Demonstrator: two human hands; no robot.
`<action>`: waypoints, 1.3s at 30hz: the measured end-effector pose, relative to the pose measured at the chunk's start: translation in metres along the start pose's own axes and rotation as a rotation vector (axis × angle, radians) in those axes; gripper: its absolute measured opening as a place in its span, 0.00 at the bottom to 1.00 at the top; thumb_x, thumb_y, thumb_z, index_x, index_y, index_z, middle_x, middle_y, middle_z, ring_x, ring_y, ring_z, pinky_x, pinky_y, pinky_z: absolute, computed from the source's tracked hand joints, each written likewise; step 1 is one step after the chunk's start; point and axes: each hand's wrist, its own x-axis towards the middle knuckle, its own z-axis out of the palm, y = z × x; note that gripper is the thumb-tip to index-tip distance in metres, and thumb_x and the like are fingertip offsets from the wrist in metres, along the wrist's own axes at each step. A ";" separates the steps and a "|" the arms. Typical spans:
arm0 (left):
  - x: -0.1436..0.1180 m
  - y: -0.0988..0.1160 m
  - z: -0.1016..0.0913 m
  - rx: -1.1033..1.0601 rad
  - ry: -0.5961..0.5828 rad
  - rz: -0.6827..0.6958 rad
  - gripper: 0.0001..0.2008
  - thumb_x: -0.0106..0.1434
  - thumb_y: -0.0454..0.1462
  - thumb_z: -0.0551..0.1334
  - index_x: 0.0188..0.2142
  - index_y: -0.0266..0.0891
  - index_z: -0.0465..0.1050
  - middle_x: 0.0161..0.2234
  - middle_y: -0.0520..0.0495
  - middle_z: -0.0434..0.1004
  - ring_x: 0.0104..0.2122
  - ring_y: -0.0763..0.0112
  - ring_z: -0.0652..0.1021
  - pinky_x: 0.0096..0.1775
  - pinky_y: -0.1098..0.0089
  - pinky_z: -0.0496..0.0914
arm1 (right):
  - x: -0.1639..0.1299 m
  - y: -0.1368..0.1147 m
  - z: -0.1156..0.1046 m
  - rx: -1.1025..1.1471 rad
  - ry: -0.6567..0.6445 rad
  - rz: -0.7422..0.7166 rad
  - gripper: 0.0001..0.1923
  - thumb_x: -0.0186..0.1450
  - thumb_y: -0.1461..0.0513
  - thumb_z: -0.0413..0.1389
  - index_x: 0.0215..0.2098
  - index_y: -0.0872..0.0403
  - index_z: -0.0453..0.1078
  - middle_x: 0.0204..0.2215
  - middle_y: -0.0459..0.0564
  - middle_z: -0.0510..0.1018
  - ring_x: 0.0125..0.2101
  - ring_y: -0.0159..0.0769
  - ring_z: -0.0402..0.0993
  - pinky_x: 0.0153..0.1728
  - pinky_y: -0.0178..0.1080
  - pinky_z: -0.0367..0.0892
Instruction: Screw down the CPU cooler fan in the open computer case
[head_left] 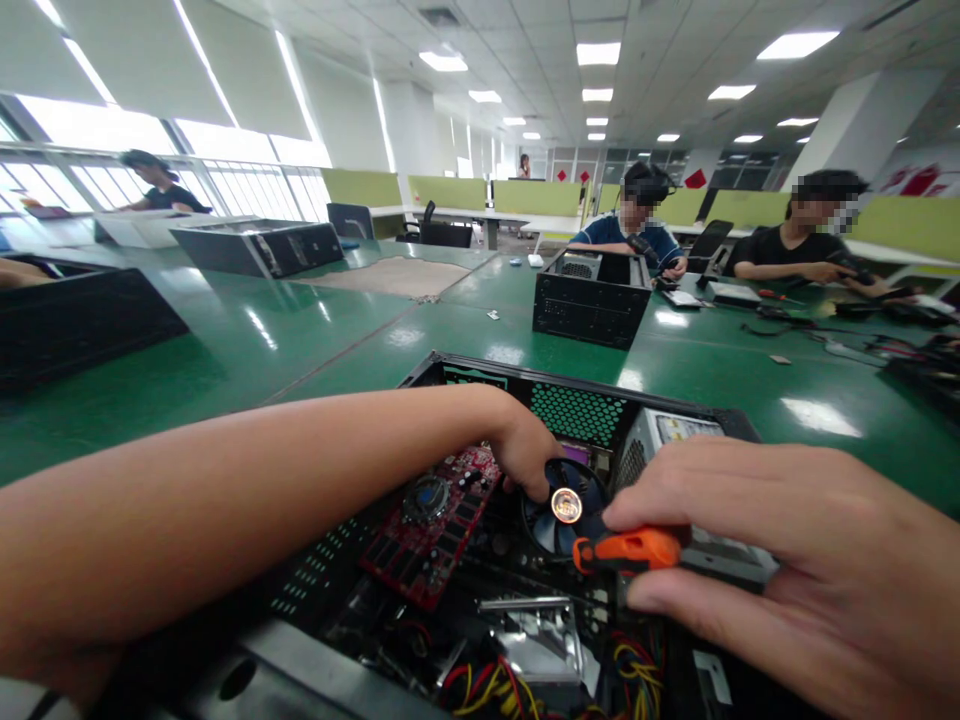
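Glossy green bench (225,340) in a bright open office; left hand (525,450) grips the fan (562,505); at four o'clock, right hand (787,570) pinches an orange screwdriver (626,550).

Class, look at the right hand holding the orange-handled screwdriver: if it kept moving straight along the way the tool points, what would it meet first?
Most likely the cooling fan: the right hand aims the screwdriver leftward at it. The left hand rests on the fan just beyond, though depth is hard to judge.

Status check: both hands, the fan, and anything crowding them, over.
Left hand on the cooler fan rim. Right hand fingers grip an orange-handled screwdriver beside the fan. Red card and loose cables close by.
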 end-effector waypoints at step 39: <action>-0.011 0.014 -0.015 0.047 -0.112 0.018 0.25 0.52 0.37 0.68 0.51 0.42 0.81 0.49 0.45 0.87 0.51 0.51 0.83 0.52 0.60 0.79 | 0.034 -0.007 -0.029 -0.227 -0.088 0.087 0.20 0.80 0.61 0.49 0.61 0.49 0.79 0.48 0.52 0.90 0.41 0.40 0.89 0.40 0.42 0.84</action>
